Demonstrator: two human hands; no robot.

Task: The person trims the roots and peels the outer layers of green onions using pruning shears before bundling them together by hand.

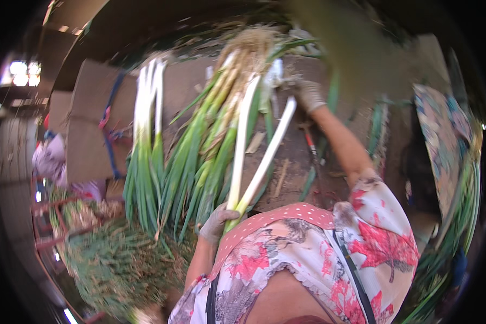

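My left hand (217, 222), in a pale glove, is closed round the green part of two green onions (243, 135) in front of my body. Their long white shafts spread apart and point away from me. At the far side of the table, my right hand (309, 97), also gloved, reaches beside the root end of a pile of unpeeled green onions (213, 116). Its fingers are blurred, so their grip is unclear. Left of that pile lies a bunch of clean white-stemmed green onions (144, 110), leaves toward me.
A thin tool with a red part (310, 141) lies below my right forearm. A blue strap (111, 100) crosses the table's left side. At lower left is a heap of green leaves (119, 264); beyond it, another person (49, 157). More green onions (459, 229) lean at right beside a patterned panel (440, 146).
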